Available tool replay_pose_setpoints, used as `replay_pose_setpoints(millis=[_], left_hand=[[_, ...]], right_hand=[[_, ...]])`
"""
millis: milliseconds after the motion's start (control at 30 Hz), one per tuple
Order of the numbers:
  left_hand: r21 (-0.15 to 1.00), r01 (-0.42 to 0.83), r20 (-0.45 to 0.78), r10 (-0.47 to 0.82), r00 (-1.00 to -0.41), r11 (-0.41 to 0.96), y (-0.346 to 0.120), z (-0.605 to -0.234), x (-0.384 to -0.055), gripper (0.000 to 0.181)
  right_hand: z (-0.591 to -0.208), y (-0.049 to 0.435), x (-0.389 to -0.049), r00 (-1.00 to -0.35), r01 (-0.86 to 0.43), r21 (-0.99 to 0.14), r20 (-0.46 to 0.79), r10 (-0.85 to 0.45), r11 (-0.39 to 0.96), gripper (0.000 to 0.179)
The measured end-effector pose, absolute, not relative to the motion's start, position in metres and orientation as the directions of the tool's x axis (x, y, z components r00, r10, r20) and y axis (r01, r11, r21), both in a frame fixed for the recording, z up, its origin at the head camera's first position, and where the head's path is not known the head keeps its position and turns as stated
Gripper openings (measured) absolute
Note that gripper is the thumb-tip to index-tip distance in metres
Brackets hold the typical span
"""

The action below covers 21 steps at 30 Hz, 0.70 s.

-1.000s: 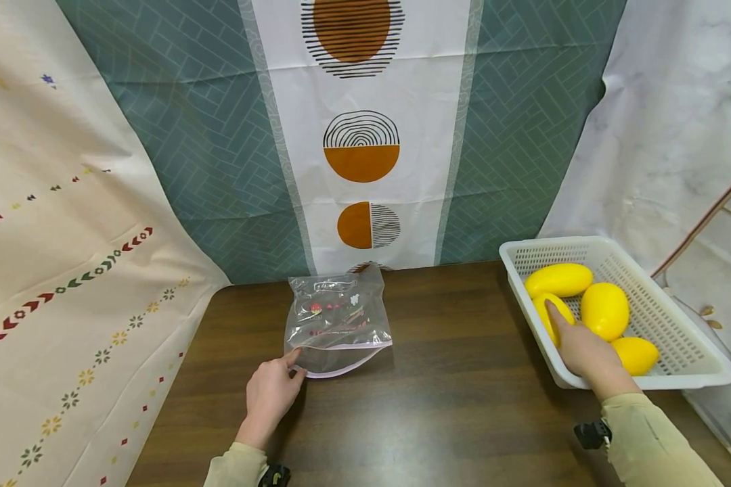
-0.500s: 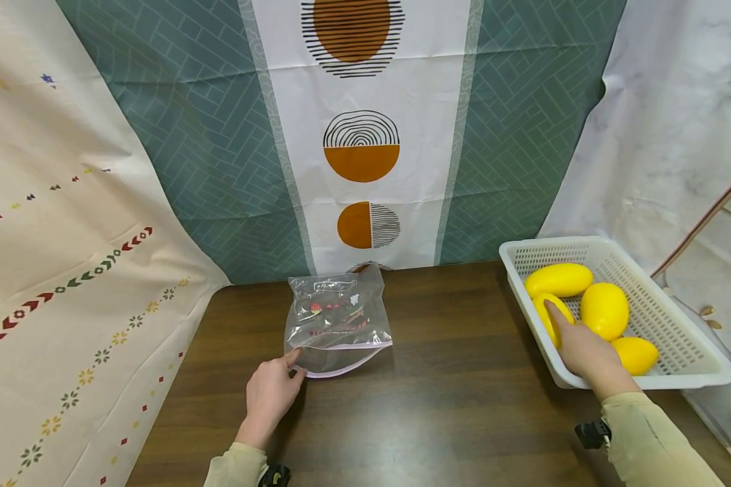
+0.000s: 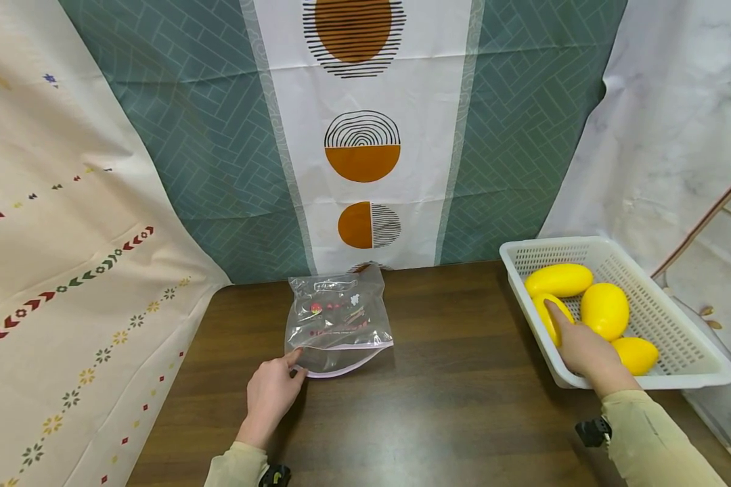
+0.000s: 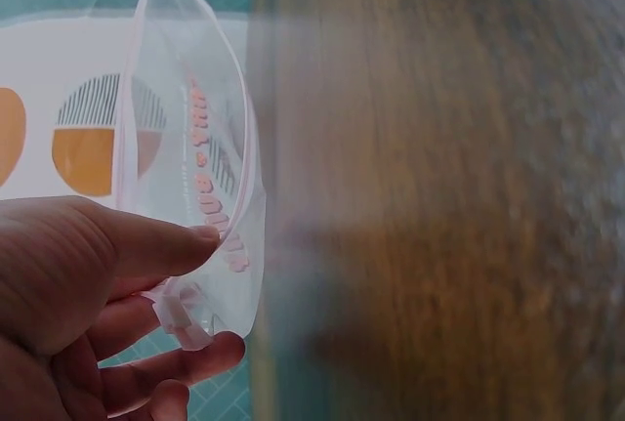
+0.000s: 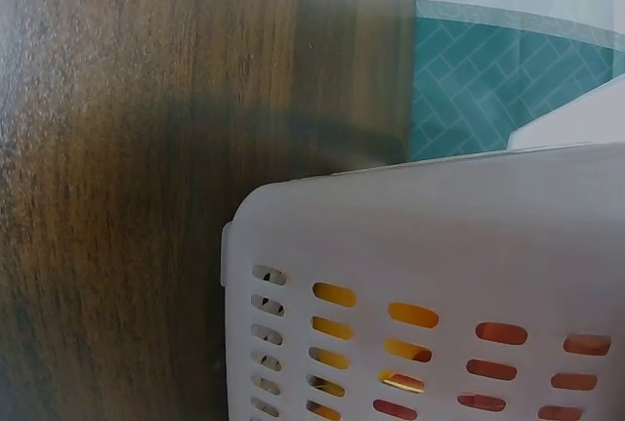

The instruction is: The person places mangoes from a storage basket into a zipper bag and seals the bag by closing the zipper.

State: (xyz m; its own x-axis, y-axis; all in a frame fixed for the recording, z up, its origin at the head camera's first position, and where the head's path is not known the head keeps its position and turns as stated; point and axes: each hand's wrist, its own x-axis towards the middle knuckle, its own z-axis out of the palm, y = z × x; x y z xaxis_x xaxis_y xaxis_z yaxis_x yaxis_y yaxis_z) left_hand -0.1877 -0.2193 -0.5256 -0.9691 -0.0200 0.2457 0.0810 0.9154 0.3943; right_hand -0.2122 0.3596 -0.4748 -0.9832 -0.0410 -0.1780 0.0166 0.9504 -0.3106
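Observation:
My left hand (image 3: 274,389) pinches the left corner of a clear zip bag (image 3: 335,318) that lies on the table with its pink-edged mouth parted toward me. In the left wrist view, the thumb (image 4: 161,245) presses the bag's zip edge (image 4: 234,79) against the fingers behind it. My right hand (image 3: 585,352) reaches into a white slotted basket (image 3: 682,325) at the right and grips a yellow lemon (image 3: 541,311), index finger lying over its top. From the right wrist, the basket wall (image 5: 469,226) hides that hand, apart from patches through the slots.
More yellow fruits sit in the basket: a long one (image 3: 558,279) at the back, a rounded one (image 3: 605,311) in the middle and another (image 3: 636,355) near the front wall. A brown wooden table (image 3: 438,406) stretches between bag and basket. Patterned cloths (image 3: 219,135) hang behind.

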Motion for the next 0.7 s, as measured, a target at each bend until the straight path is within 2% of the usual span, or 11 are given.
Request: replay_pose_setpoints(millis=[700], left_hand=[[0.408, 0.069, 0.234, -0.031, -0.972, 0.91, -0.2188, -0.5282, -0.1875, 0.044]], right_hand=[[-0.474, 0.3606, -0.2139, -0.981, 0.024, -0.321, -0.189, -0.039, 0.947, 0.081]])
